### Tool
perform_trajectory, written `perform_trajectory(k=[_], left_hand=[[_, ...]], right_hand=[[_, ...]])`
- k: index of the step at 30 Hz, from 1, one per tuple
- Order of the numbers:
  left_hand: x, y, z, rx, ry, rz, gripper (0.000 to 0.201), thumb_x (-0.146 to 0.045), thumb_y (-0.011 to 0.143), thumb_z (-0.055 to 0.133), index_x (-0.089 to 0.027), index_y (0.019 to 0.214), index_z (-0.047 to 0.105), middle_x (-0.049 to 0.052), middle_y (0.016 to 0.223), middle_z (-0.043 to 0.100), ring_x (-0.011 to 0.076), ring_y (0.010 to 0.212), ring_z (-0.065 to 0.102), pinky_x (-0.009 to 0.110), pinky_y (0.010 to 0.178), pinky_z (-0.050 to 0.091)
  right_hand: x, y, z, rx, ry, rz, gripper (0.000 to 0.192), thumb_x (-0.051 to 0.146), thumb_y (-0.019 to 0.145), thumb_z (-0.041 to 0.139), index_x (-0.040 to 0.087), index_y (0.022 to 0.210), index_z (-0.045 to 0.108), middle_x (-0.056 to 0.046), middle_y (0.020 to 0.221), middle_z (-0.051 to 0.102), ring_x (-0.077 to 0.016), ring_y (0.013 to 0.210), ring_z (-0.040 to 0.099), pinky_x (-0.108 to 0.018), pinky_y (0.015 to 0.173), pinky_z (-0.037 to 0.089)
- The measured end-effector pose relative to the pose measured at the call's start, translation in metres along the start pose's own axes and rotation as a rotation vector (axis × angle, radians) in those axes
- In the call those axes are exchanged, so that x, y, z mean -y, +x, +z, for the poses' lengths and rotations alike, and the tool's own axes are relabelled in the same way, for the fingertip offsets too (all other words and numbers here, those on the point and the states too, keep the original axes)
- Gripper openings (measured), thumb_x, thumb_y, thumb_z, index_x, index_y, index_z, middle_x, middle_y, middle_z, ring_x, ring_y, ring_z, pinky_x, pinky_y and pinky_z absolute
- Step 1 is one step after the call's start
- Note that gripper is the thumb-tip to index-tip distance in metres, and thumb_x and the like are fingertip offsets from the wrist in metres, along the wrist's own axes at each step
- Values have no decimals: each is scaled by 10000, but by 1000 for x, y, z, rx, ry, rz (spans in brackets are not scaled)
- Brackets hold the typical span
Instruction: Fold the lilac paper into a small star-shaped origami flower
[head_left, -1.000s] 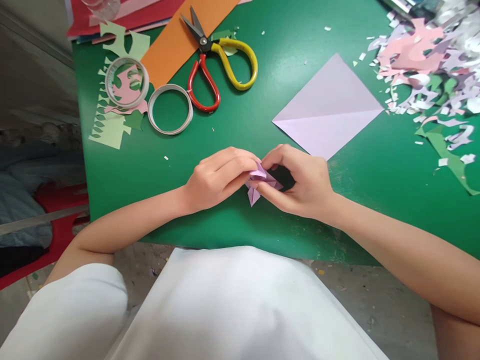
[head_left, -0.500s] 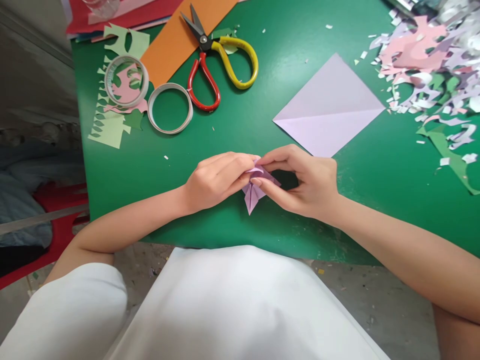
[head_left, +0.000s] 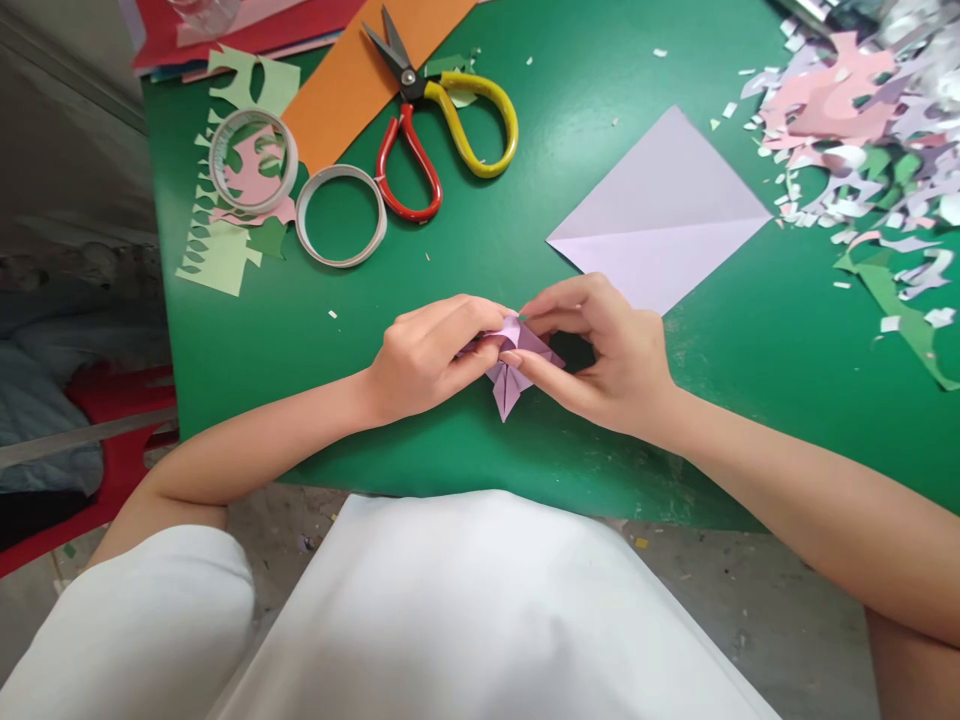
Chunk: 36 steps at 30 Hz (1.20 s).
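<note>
A small folded piece of purple origami paper (head_left: 507,392) is held between both hands just above the green table, a pointed flap hanging toward me. My left hand (head_left: 435,355) pinches its left side, the fingers covering much of it. With thumb and fingertips, my right hand (head_left: 607,350) grips the right side and upper edge. A curled flap shows between the fingertips. Behind my right hand lies a square lilac paper sheet (head_left: 660,200) with a crease across its middle; the hand hides its nearest corner.
Scissors (head_left: 409,85) with red and yellow handles lie partly on an orange paper strip (head_left: 330,120). Two tape rolls (head_left: 300,225) rest at the left near green paper scraps (head_left: 217,260). Cut paper scraps (head_left: 840,100) are heaped at the right. The green table's (head_left: 450,470) front edge is near my body.
My right fingertips have lifted slightly from the top of the folded paper, showing more of the curled flap. The folded paper has shifted a little upward.
</note>
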<state>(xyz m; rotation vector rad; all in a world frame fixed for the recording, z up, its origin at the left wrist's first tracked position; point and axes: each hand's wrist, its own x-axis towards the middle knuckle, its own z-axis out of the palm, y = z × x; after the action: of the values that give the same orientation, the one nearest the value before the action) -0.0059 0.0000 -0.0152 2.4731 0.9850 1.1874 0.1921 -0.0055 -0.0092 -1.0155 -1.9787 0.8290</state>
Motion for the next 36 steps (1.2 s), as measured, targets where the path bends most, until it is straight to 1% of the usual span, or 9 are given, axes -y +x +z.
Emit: perform_trajectory(k=[4, 9, 13, 16, 20, 24, 28, 32, 36], left_hand=[[0, 1, 0, -21, -39, 1, 60, -99, 907, 596, -158, 902, 587, 8, 866, 742, 99, 807, 722, 170, 737, 563], [-1, 0, 0, -47, -56, 12, 64, -106, 907, 618, -162, 911, 588, 9, 873, 743, 98, 810, 720, 177, 759, 570], [-1, 1, -1, -41, -68, 14, 80, -110, 897, 640, -170, 915, 591, 3, 874, 748, 103, 809, 726, 183, 753, 575], [-1, 1, -1, -36, -67, 23, 79, -112, 902, 633, -176, 924, 591, -3, 867, 747, 104, 808, 726, 189, 754, 579], [0, 1, 0, 8, -71, 24, 48, -139, 923, 612, -179, 923, 585, -5, 836, 727, 108, 788, 714, 209, 746, 578], [0, 1, 0, 60, -90, 27, 39, -145, 926, 597, -178, 907, 586, -12, 791, 696, 106, 742, 686, 211, 706, 559], [1, 2, 0, 85, -158, -51, 62, -131, 893, 590, -179, 855, 583, -32, 724, 647, 85, 657, 627, 191, 618, 511], [3, 5, -1, 164, -369, -205, 67, -124, 847, 596, -173, 807, 573, -29, 696, 621, 70, 610, 588, 176, 582, 498], [6, 7, -4, 253, -539, -351, 81, -140, 830, 628, -172, 783, 570, -22, 695, 628, 84, 618, 608, 188, 581, 518]], right_hand=[[0, 4, -4, 70, 99, 76, 202, 351, 887, 683, 222, 916, 531, 43, 704, 668, -78, 525, 544, -224, 493, 422], [-1, 7, -6, 175, 86, 98, 220, 371, 923, 627, 199, 789, 594, 39, 612, 575, -77, 509, 437, -238, 501, 358], [0, 7, -5, 174, 72, 58, 243, 293, 929, 600, 199, 711, 554, 32, 592, 521, -89, 532, 416, -255, 515, 331], [0, 6, -5, 170, 38, 62, 279, 263, 923, 582, 203, 664, 499, 30, 579, 480, -94, 532, 393, -266, 515, 315], [0, 6, -6, 179, 25, 54, 284, 226, 912, 556, 207, 649, 451, 34, 562, 430, -98, 528, 374, -269, 516, 307], [-2, 5, -5, 169, 24, 5, 250, 173, 890, 546, 206, 661, 450, 41, 563, 403, -94, 523, 366, -260, 513, 300], [-2, 5, -2, 141, -8, -74, 247, 143, 869, 566, 203, 664, 441, 45, 571, 379, -90, 521, 341, -257, 505, 280], [-3, 5, 0, 143, -7, -111, 273, 127, 866, 565, 206, 651, 416, 48, 564, 368, -94, 519, 330, -261, 508, 277], [-4, 6, -3, 184, 30, -116, 284, 160, 877, 560, 209, 640, 410, 47, 556, 386, -99, 518, 339, -269, 518, 287]])
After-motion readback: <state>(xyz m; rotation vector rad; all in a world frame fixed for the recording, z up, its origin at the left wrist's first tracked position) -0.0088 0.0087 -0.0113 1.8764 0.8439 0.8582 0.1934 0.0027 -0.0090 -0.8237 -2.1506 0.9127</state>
